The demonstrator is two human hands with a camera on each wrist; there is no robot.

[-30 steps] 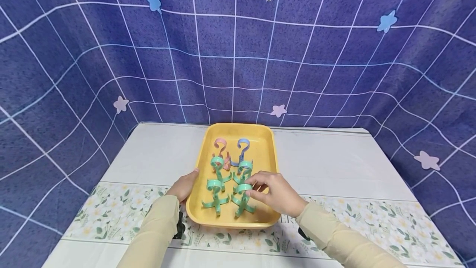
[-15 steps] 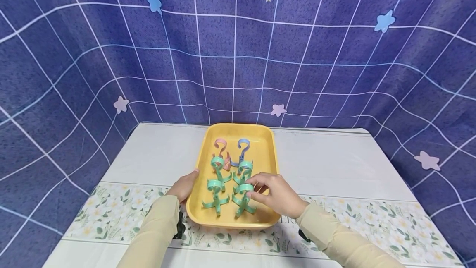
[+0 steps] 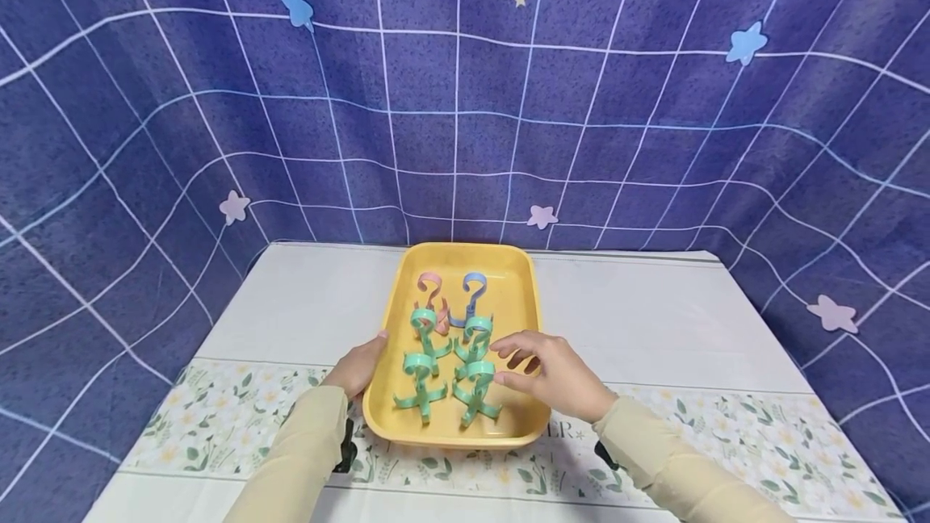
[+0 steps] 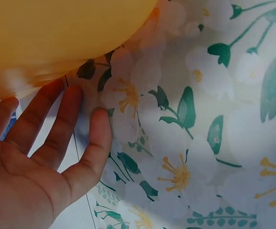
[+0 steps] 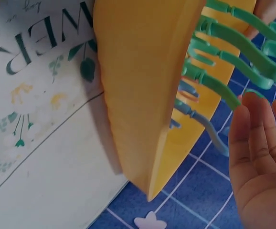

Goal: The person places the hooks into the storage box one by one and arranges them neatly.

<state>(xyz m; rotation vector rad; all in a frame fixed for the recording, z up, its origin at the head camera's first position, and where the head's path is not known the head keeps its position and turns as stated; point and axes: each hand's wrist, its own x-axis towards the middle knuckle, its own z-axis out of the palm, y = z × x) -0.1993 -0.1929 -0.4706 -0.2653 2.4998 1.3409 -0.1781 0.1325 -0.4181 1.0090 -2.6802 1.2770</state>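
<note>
Holding six hooks, yellow tray (image 3: pixel 534 301): four green, one pink, one blue; both hands' fingers released.

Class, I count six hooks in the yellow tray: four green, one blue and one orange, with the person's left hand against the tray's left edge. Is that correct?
Not quite. The sixth hook is pink, not orange, as the head view shows. The rest holds: four green, one blue hook, in the yellow tray, with the left hand at its left edge.

Left hand (image 3: pixel 358 368) fingertips: hidden behind tray (image 3: pixel 465 257) rim.
Pink hook (image 3: pixel 432 297): base covered by green hooks (image 3: pixel 424 337).
Forearms: cut off at bottom edge.
</note>
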